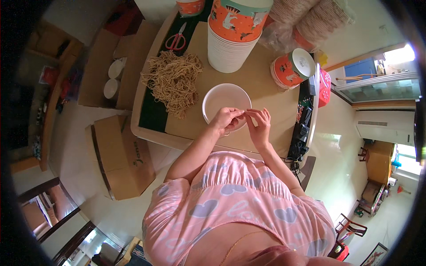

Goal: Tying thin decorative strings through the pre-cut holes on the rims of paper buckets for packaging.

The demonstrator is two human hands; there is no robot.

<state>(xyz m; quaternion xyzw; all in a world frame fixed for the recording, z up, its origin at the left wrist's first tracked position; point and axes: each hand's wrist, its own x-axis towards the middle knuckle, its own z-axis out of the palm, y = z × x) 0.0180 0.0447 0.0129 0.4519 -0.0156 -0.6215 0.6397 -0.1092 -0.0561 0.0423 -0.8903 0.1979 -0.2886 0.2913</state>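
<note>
In front of me on the table stands a white paper tub [220, 94], its mouth facing up. My left hand [227, 119] is over the tub's near rim, thumb and fingers pinched together. Close against it at the tub's right side, my right hand [259, 124] pinches with thumb and forefinger while its other fingers stand up. The fingertips of both hands meet; whatever is between them is too small to make out. A tangled heap of beige cord [172, 82] lies to the left of the tub. Red-handled scissors [176, 41] rest beyond the heap.
A tall stack of orange-printed paper tubs [228, 53] rises behind the white one. Shorter tubs [288, 71] stand at the right, near black adapters and cables [301, 133] along the edge. Wrapped stacks [321, 22] sit at the back. Cardboard boxes [126, 155] are on the floor left.
</note>
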